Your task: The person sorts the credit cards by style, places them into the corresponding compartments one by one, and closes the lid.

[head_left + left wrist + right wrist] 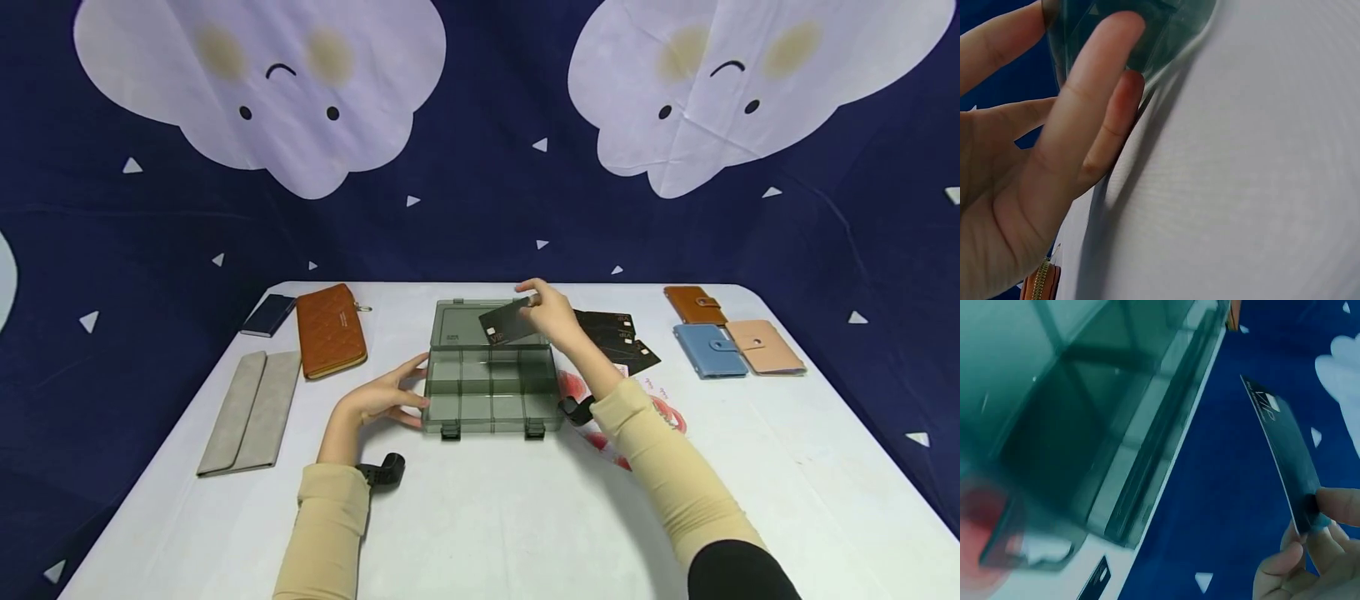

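Observation:
A translucent green divided box (461,407) lies on the table, its lid (453,321) folded back and two latches at the front. My left hand (382,396) touches the box's left side with spread, fairly straight fingers; the left wrist view shows the fingertips (1124,28) at its wall. Above the lid, my right hand (553,317) pinches a black VIP card (504,323) between thumb and fingers. The right wrist view shows this card (1282,444) raised and tilted. A dark patch covers the right compartments; I cannot tell whether it is shadow.
More black cards (615,329) lie right of the box, near red-printed sheets (667,412) partly behind the right arm. Brown (693,304), blue (708,350) and pink card holders (763,346) lie far right. On the left are a grey wallet (251,412), brown zip wallet (330,329) and dark booklet (268,315).

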The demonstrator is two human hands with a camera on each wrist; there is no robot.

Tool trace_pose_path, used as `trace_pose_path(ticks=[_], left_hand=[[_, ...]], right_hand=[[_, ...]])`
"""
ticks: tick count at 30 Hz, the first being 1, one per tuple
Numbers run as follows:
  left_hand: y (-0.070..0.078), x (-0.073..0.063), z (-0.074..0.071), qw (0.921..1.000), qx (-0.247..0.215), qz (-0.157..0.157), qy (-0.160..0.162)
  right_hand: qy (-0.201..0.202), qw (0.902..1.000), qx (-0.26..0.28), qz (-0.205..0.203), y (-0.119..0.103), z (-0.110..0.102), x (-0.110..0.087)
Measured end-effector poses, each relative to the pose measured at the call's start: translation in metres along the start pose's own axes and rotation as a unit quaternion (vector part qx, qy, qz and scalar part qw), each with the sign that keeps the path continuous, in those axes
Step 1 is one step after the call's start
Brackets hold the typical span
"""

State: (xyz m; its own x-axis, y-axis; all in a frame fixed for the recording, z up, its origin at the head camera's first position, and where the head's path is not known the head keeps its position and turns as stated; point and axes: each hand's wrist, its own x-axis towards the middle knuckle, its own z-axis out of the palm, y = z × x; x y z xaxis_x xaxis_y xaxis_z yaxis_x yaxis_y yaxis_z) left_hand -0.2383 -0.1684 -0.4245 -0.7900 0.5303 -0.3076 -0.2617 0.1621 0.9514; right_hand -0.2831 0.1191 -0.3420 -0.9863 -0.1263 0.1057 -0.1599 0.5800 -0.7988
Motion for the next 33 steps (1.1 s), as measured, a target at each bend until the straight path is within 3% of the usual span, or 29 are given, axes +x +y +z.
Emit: trace_pose_path(ticks=[6,11,14,19,26,33], left_hand=[[-0.001,0.000,0.000,1.0000,-0.001,0.001,-0.005],[-0.001,-0.001,0.001,1.0000,-0.001,-0.001,0.000],[-0.001,-0.001,0.001,1.0000,-0.001,-0.002,0.002],[-0.001,0.000,0.001,1.0000,0.000,-0.002,0.000],[-0.001,-0.001,0.000,1.0000,-0.001,-0.001,-0.001],[-0.003,0.000,0.000,1.0000,-0.003,0.001,-0.007]], right_hand=[[-0.085,0.9962,0.017,0.011,-0.009,0.021,-0.001],[-0.164,0.9857,0.030,0.021,-0.009,0.034,0.002],[-0.193,0.9796,0.043,0.038,-0.008,0.039,0.006],[-0.209,0.9754,0.035,0.063,-0.010,0.046,0.006],[-0.230,0.9716,0.015,0.055,-0.013,0.053,0.004],[-0.203,0.9763,-0.068,0.034,-0.013,0.059,0.003]])
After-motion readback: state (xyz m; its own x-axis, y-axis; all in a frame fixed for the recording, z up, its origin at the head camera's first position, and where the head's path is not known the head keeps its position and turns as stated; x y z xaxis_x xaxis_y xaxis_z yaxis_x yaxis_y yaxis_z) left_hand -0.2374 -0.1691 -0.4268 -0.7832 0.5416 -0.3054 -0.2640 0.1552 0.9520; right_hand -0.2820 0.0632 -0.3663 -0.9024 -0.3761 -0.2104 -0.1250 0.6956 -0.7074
